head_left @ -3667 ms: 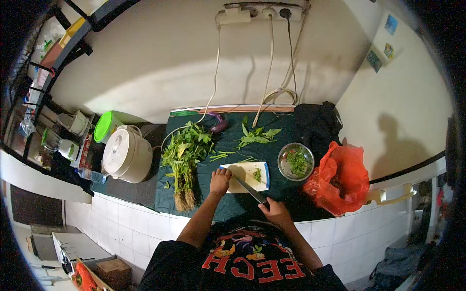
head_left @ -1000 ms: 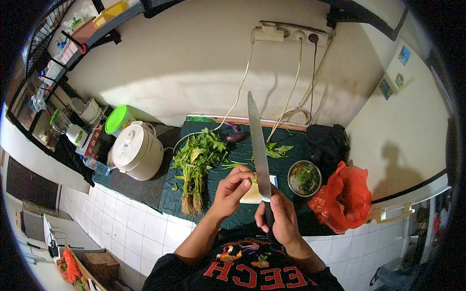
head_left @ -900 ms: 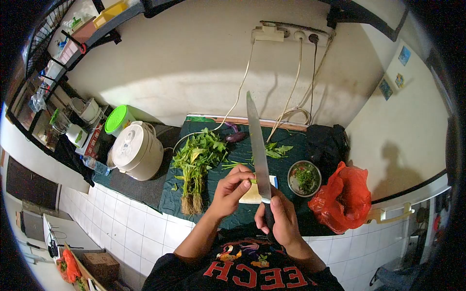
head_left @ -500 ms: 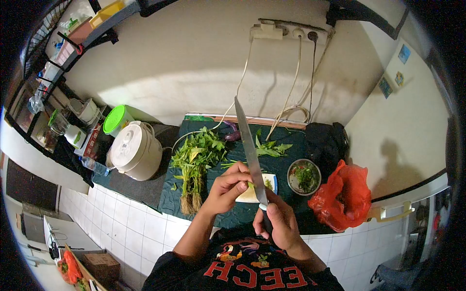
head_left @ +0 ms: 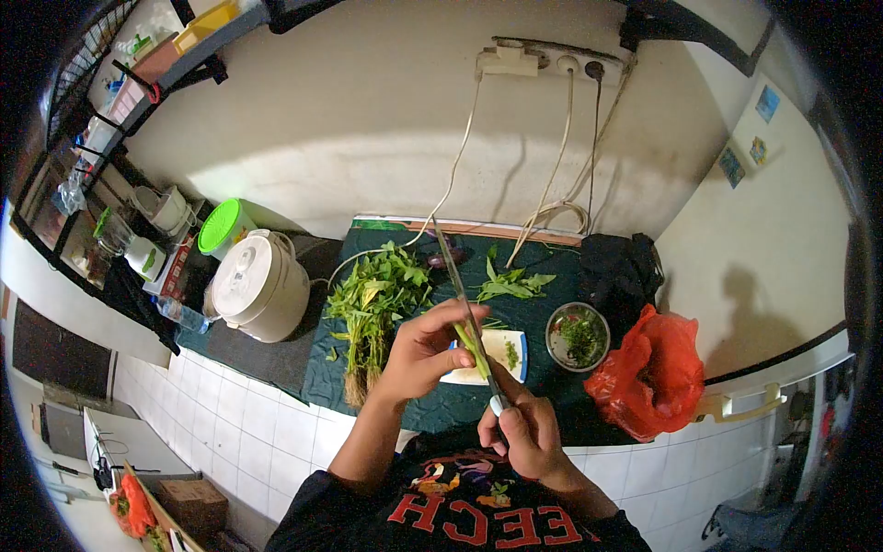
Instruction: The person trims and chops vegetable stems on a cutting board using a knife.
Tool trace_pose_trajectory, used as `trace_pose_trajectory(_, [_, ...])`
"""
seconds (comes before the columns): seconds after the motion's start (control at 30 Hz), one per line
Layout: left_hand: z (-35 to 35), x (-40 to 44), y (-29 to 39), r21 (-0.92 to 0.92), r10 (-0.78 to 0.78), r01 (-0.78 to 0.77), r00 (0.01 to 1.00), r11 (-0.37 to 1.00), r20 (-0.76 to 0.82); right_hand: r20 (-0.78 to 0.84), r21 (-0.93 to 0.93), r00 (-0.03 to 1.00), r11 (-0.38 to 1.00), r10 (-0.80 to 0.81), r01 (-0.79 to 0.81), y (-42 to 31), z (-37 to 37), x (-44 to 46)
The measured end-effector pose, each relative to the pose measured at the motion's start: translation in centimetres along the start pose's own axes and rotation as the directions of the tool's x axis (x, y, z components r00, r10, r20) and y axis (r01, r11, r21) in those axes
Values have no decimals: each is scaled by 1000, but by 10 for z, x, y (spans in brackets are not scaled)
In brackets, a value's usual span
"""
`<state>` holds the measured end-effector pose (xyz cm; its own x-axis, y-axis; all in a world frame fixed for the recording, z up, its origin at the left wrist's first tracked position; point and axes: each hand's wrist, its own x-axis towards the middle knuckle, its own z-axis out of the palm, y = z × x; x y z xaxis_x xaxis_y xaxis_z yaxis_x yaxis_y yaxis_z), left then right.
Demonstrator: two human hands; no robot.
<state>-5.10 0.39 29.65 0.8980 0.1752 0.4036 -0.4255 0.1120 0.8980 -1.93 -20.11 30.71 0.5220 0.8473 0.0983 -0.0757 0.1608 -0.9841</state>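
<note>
My right hand (head_left: 526, 431) is closed round the handle of a long kitchen knife (head_left: 448, 248), its blade pointing up and away from me, turned nearly edge-on. A short green stem (head_left: 473, 346) is pinched in my left hand (head_left: 425, 357), lying along the lower blade. Below the hands is a white cutting board (head_left: 504, 354) with a blue edge and small chopped green bits on it. Left of the board lies a bunch of leafy greens (head_left: 372, 299) with roots attached. Some loose leaves (head_left: 515, 282) rest behind the board. A metal bowl (head_left: 578, 337) on the right contains chopped greens.
A red plastic bag (head_left: 648, 377) stands open at the right end of the dark green tablecloth (head_left: 423, 414). To the left are a white rice cooker (head_left: 260, 285) and a green-lidded container (head_left: 223, 227). A purple eggplant-like object (head_left: 444, 258) lies near the wall, under cords.
The knife has turned from showing its broad side to nearly edge-on, its tip now lower and further left. More of the green stem shows, and my left fingers have shifted along it.
</note>
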Motion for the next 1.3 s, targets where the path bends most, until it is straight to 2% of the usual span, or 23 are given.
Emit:
trace_pose_trajectory(0.03, [4,0,-2,-132,-53,46,997,990,-49,1,0,1000,1000,-2,2,1,-1,0])
trace_pose_trajectory(0.1, [8,-3,-9,-186,-61,53,997,981,-38,-26,-92,999,995,-42,39,3,-2,0])
trace_pose_trajectory(0.17, [16,-13,-13,-522,-402,258,898,813,-182,-56,-155,995,985,-84,75,5,-2,1])
trace_pose_trajectory(0.2, [18,-16,-14,-585,-456,294,877,756,-149,-84,-217,989,970,-125,104,5,-2,1])
trace_pose_trajectory(0.23, [20,-15,-14,-586,-457,294,877,755,-150,-84,-217,989,971,-124,103,6,-3,1])
trace_pose_trajectory(0.33, [27,-17,-16,-663,-522,265,824,700,-222,-100,-206,991,976,-92,69,8,-3,1])
trace_pose_trajectory(0.47, [26,-22,-18,-662,-496,226,832,715,-251,-85,-286,986,952,-140,110,10,-4,4])
trace_pose_trajectory(0.57, [26,-23,-15,-590,-454,238,856,771,-247,-65,-340,984,931,-163,132,14,-5,4])
trace_pose_trajectory(0.67, [24,-19,-7,-684,-469,221,861,695,-198,-52,-359,985,924,-163,134,8,-3,6])
trace_pose_trajectory(0.73, [23,-13,-2,-583,-503,298,834,756,-227,-47,-362,987,924,-154,127,7,-4,6])
trace_pose_trajectory(0.77, [23,-12,-2,-583,-503,297,834,756,-228,-25,-371,985,916,-173,152,12,-6,6])
trace_pose_trajectory(0.83, [22,-10,-3,-456,-460,314,851,833,-254,-1,-380,981,908,-192,177,13,-7,5])
trace_pose_trajectory(0.9, [22,-8,0,-472,-460,304,850,827,-258,-8,-371,990,920,-141,128,9,-7,4])
trace_pose_trajectory(1.13, [27,-5,3,-507,-449,266,847,820,-283,-56,-319,991,942,-124,99,6,-9,1])
trace_pose_trajectory(1.2, [31,-3,7,-515,-455,260,839,817,-299,-39,-229,997,972,-67,56,3,-9,2])
trace_pose_trajectory(1.3, [34,-4,7,-539,-473,258,826,802,-308,0,-222,998,973,-61,60,2,-11,2])
